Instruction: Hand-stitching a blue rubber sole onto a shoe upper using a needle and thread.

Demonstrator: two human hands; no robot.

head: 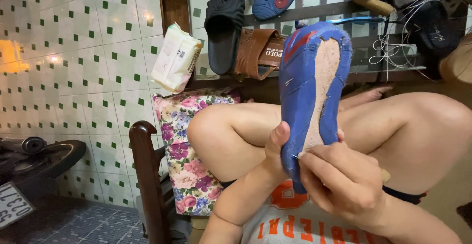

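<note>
Shoe-repair corner: worn sandals (246, 37) crowd a shelf (314, 10).

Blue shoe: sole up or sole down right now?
Sole up. The blue shoe stands on end, its worn pale sole facing the camera, gripped at the lower end by the left hand and right hand.

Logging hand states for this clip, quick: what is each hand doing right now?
Left hand: closed on the blue shoe, thumb on its sole edge.
Right hand: closed on the shoe's lower end, fingers curled at the sole.
</note>
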